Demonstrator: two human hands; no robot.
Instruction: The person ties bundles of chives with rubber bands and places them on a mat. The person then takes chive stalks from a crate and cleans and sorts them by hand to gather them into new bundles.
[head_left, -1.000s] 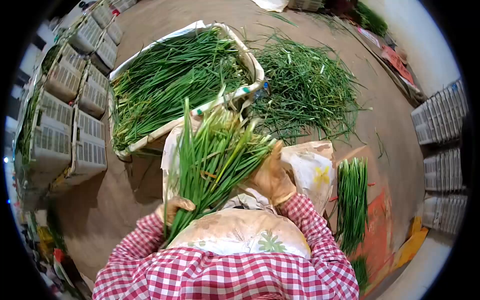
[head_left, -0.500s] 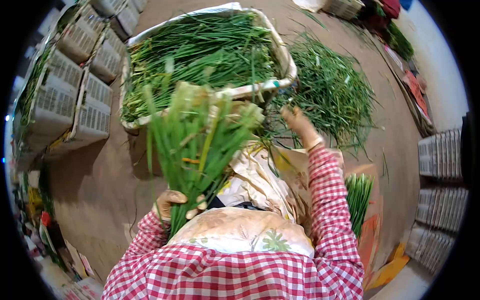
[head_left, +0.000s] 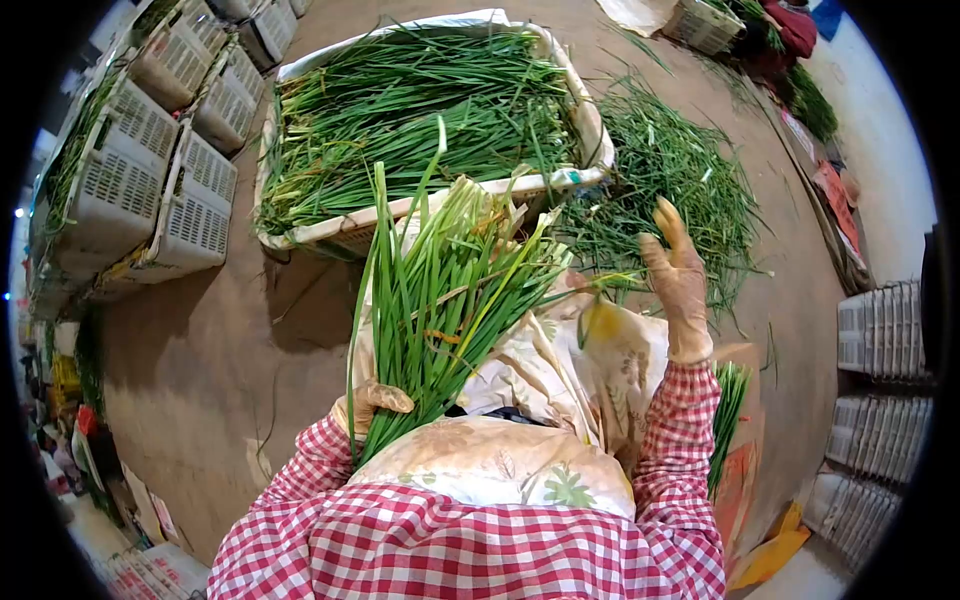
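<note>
Gloved, my left hand (head_left: 375,403) is wrapped round the lower end of a bunch of long green stalks (head_left: 440,300), which fans out upward over my lap. My right hand (head_left: 680,275), also gloved, is raised to the right of the bunch with its fingers apart. A few loose stalks (head_left: 610,282) lie between the bunch and that hand; whether they touch it I cannot tell. Beyond the bunch stands a lined crate (head_left: 600,150) full of similar stalks. A neat bundle (head_left: 730,410) lies to the right, partly behind my right sleeve.
A loose heap of green stalks (head_left: 690,190) is on the floor right of the crate. White crates (head_left: 120,170) stand at the left, and stacked crates (head_left: 880,330) at the right. Part of another person (head_left: 790,35) shows at the top right.
My right hand has left the bunch and moved out to the right, its fingers now apart. The bunch stays in my left hand. The view has shifted, so the big crate appears farther right.
</note>
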